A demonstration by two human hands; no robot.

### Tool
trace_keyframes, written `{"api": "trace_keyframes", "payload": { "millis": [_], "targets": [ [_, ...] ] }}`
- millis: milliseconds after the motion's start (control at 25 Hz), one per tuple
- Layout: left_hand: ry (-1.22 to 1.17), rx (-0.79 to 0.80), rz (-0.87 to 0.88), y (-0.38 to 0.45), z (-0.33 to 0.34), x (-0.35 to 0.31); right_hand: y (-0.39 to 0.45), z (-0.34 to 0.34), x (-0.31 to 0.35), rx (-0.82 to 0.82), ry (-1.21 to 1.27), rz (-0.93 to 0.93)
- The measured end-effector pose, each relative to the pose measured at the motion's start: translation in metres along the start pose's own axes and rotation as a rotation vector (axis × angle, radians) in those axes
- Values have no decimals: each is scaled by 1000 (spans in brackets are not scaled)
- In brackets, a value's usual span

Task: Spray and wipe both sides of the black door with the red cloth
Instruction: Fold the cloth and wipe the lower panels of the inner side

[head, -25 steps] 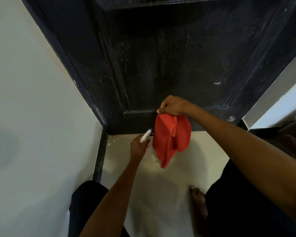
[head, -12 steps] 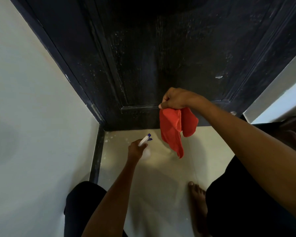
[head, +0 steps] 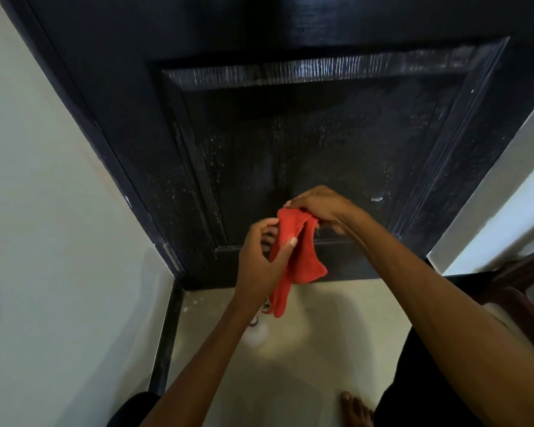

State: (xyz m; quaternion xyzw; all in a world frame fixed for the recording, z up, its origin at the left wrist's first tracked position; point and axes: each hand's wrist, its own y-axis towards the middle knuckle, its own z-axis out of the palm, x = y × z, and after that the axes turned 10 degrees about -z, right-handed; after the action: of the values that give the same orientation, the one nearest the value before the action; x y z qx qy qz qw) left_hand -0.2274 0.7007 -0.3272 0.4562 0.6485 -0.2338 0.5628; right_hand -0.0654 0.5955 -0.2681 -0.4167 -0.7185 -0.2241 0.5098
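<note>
Pale floor tiles meet a black door in a corner beside a light wall; droplets speckle the door's recessed panel. Both hands hold the red cloth in front of the door's lower rail. The right hand grips the cloth's top edge with curled fingers, and the left hand pinches a fold lower down between thumb and fingers. A white spray bottle stands on the floor below the cloth. No writing is legible.
</note>
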Motion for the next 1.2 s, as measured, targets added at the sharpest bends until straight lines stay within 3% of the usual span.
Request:
{"api": "trace_keyframes", "payload": {
  "millis": [160, 400, 680, 800, 920, 1040, 1200],
  "targets": [
    [-49, -184, -44, 31, -17, -16, -7, -10, 9, 11, 116, -116],
    [-107, -129, -34, 85, -41, -77, -15, -5, 20, 54, 180, -447],
    [-107, -17, 60, 101, -53, -114, -33, 9, 23, 182, -96, -395],
    [-90, -38, 87, 103, -58, -125, -35, 18, 25, 225, -275, -352],
    [11, -80, 124, 106, -64, -131, -43, 30, 24, 254, -144, -314],
    [160, -94, 172, 105, -66, -141, -46, 46, 24, 106, -155, -338],
    [108, -100, 130, 110, -80, -147, -37, 38, 24, -104, -461, -269]
  ]
}}
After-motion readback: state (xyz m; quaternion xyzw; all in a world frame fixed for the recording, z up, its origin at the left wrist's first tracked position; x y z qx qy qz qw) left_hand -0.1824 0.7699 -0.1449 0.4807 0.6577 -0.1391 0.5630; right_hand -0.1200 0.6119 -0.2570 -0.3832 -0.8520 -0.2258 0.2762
